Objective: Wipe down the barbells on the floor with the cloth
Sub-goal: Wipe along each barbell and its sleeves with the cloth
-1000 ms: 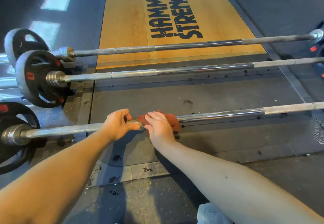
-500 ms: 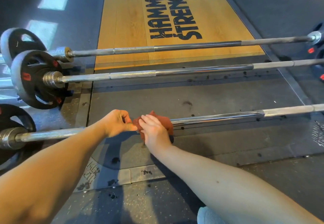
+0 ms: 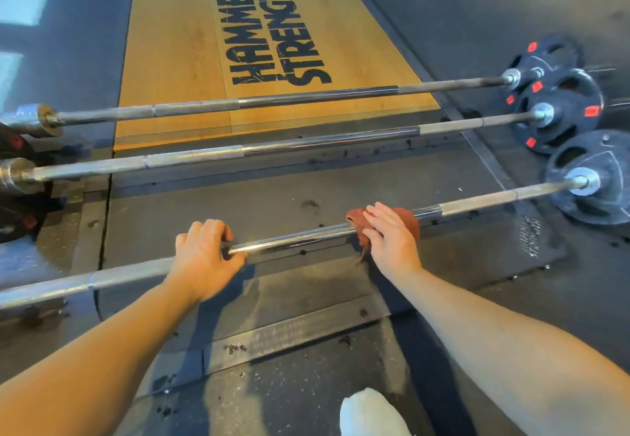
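Since the earlier frames the right hand (image 3: 392, 239) and the rust-red cloth (image 3: 407, 222) have been carried to the right along the nearest long steel barbell (image 3: 296, 239). They are now set well apart from the left hand (image 3: 204, 260), and the view has been swung to the right. The cloth is draped over the bar under the right hand. That hand's fingers (image 3: 378, 215) are laid nearly straight and close together on it, pressing it to the steel. The bar is gripped by the left hand, its fingers curled over the top and the thumb tucked beneath. A smooth, shiny stretch of bar is seen between the hands.

Three barbells are counted, laid side by side across the dark rubber floor (image 3: 341, 285). The middle steel barbell (image 3: 306, 144) and the far steel barbell (image 3: 306, 98) are crossed over the edge of a tan wooden platform (image 3: 170, 60) lettered HAMMER STRENGTH. Three black round weight plates (image 3: 610, 162) are seen at the right ends, and dark plates are partly cut off at the left. A white shoe tip (image 3: 371, 415) is seen at the bottom edge.
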Motion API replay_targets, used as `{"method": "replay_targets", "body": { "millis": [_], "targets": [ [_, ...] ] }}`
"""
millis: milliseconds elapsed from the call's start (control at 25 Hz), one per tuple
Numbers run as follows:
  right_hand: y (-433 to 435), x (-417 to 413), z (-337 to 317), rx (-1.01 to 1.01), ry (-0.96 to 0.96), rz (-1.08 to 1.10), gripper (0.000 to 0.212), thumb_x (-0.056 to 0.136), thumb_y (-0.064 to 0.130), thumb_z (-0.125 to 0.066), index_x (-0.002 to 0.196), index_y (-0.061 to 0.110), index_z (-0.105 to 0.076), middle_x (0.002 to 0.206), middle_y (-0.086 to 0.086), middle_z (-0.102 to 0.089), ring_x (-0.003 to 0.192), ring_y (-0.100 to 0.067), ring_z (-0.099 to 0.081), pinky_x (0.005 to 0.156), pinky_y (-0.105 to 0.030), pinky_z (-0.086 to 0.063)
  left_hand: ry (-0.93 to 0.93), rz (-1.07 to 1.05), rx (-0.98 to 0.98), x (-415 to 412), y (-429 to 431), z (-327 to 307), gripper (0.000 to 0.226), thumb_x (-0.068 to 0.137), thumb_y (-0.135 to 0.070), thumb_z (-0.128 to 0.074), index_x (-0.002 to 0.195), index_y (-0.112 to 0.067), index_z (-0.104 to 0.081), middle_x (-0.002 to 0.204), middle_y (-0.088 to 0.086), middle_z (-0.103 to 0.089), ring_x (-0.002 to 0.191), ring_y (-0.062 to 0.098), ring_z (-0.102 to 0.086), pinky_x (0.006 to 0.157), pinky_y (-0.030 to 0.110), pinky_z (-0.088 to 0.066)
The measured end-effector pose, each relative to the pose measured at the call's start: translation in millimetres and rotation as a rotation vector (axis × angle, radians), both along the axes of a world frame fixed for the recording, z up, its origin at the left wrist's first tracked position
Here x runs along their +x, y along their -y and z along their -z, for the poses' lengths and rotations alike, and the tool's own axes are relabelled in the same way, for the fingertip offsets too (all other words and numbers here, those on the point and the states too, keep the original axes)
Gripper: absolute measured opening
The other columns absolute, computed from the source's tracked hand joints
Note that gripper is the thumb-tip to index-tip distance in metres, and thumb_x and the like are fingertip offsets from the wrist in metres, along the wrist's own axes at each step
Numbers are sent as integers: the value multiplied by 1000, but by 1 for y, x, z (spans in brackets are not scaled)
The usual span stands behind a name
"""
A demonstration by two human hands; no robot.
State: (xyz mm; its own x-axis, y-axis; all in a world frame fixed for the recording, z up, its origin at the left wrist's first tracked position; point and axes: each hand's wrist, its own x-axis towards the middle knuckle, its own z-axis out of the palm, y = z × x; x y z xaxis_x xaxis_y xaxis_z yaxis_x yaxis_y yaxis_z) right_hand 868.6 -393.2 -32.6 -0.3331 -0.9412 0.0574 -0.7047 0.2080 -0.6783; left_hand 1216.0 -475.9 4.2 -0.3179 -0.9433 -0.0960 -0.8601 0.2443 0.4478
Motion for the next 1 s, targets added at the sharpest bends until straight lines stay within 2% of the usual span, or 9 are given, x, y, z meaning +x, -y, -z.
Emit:
{"method": "replay_targets", "body": {
  "millis": [200, 320, 400, 560, 640, 760, 840, 920, 1000],
  "targets": [
    [4, -7, -2, -69, 44, 387, 34, 100, -2, -48, 129, -4, -65, 144, -11, -56, 143, -23, -42, 124, -23, -16, -144, -141, 17, -14, -12, 14, 30, 83, -25, -76, 87, -27, -46, 88, -5, -49, 87, 20, -40, 78, 39, -31],
    [11, 82, -6, -106, 84, 90, 30, 91, -10, -58, 119, -7, -69, 132, -19, -63, 127, -29, -54, 119, -27, -31, -146, -211, 5, -15, -10, 15, 29, 82, -16, -75, 84, -25, -47, 83, -3, -50, 85, 23, -41, 76, 39, -32],
    [10, 133, -3, -6, 157, -176, 34, 95, -8, -57, 128, -5, -65, 144, -17, -56, 139, -22, -46, 121, -14, -16, -125, -225, -1, -15, -9, 15, 29, 81, -13, -76, 83, -23, -48, 81, -1, -51, 85, 25, -43, 76, 41, -34],
    [16, 87, 7, -49, 228, -341, 30, 96, 0, -58, 124, -6, -68, 139, -20, -59, 132, -28, -51, 121, -17, -21, -131, -206, -18, -17, -11, 15, 34, 80, -9, -76, 79, -24, -46, 77, 0, -52, 80, 28, -46, 74, 45, -38],
    [7, 25, 1, -29, 199, -181, 31, 98, 1, -57, 127, -1, -68, 140, -14, -59, 133, -17, -46, 120, -15, -20, -143, -207, -32, -22, -12, 14, 33, 81, -8, -76, 79, -22, -47, 77, -1, -51, 82, 27, -43, 75, 42, -33],
    [-6, -70, -5, -56, 156, 134, 32, 98, -3, -58, 128, 1, -67, 141, -11, -59, 136, -22, -49, 118, -10, -18, -143, -214, -59, -28, -15, 13, 29, 84, -9, -76, 79, -19, -49, 78, 0, -51, 82, 26, -42, 76, 41, -30],
    [-7, -113, -9, -5, 219, 307, 34, 102, 4, -54, 135, 7, -64, 147, -4, -55, 139, -19, -48, 120, -18, -21, -154, -221, -49, -29, -17, 13, 27, 86, -10, -74, 79, -18, -49, 80, 1, -51, 83, 25, -41, 76, 41, -28],
    [-4, -122, -9, 18, 218, 409, 35, 105, 8, -51, 138, 9, -62, 151, 0, -52, 142, -19, -45, 122, -27, -24, -157, -234, -48, -30, -19, 13, 27, 87, -10, -74, 79, -19, -49, 81, 0, -50, 84, 25, -41, 76, 41, -28],
    [-2, -99, -10, -13, 181, 476, 35, 105, 6, -49, 138, 6, -62, 152, 0, -50, 145, -18, -41, 120, -24, -21, -144, -239, -60, -31, -22, 11, 28, 87, -10, -74, 79, -20, -48, 82, -1, -49, 84, 24, -40, 77, 41, -27]
  ]
}}
